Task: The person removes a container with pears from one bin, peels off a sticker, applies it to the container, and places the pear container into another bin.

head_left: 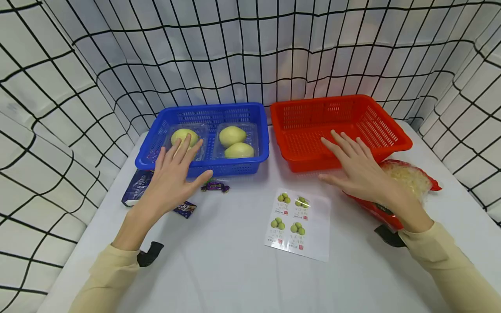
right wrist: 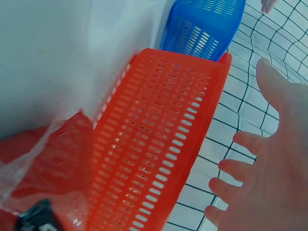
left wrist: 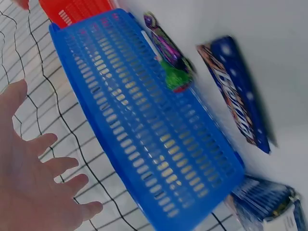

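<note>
My left hand (head_left: 172, 174), fingers spread and holding nothing, hovers over the front of the blue basket (head_left: 219, 168). Inside that basket are two clear plastic trays. The right-hand tray (head_left: 253, 130) has two pale yellow-green fruits (head_left: 232, 136); the other has at least one similar fruit (head_left: 181, 134), partly hidden by my fingers. My right hand (head_left: 356, 171) is also spread and holds nothing, above the front of the red basket (head_left: 313, 163). In the right wrist view its palm (right wrist: 274, 178) appears beside the red basket's wall (right wrist: 149, 139).
A sheet of fruit-picture stickers (head_left: 299, 224) lies on the white table. Left are a dark blue packet (head_left: 137, 187), a purple-wrapped candy (head_left: 214, 186) and a blue snack bar (head_left: 185, 209). A red-and-clear bag (head_left: 411, 178) lies under my right forearm. Black netting (head_left: 242, 54) surrounds the table.
</note>
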### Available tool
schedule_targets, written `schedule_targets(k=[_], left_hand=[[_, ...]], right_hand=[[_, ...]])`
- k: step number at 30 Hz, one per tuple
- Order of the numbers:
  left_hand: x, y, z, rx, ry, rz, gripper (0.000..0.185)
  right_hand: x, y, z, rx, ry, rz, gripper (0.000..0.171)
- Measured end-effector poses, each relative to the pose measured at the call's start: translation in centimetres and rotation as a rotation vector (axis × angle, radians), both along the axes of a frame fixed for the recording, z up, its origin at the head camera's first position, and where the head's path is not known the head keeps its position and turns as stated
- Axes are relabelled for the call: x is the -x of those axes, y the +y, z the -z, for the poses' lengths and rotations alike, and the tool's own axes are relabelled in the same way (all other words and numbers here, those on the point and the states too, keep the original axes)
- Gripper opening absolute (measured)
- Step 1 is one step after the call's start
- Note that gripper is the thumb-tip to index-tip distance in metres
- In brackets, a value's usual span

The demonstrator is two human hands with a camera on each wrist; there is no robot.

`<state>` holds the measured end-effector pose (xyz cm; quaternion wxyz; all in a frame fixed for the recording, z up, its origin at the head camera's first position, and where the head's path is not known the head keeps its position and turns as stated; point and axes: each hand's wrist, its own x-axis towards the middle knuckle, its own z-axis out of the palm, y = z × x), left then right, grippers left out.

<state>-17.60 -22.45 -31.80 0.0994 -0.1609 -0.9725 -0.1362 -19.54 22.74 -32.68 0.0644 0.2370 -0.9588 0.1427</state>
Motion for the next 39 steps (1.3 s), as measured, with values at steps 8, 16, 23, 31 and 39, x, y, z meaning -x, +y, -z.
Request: schedule_targets(k=[8, 16, 23, 31, 39], left_hand=[[0.2, -4.1, -0.4, -0.095, -0.002, -0.074, 0.086], [2.7, -8.3, 0.6, -0.095, -0.083, -0.135, 0.107], [3.4, -9.0, 2.1, -0.077, -0.223, -0.144, 0.113], [2.6, -9.3, 2.0, -0.073, -0.226, -0.175, 0.110], [2.7, -9.0, 2.3, -0.076, -0.218, -0.188, 0.113]], right_hand=[[-0.5, 0.6, 0.3, 0.021, -0.033, -0.017, 0.091], [0.2, -1.1, -0.1, 0.044, -0.031, -0.055, 0.090], [2.7, -5.3, -1.7, 0.004, -0.066, -0.116, 0.087], [8.1, -12.7, -6.2, -0.089, -0.200, -0.222, 0.080], [15.2, -20.7, -8.5, -0.266, -0.399, -0.359, 0.081]])
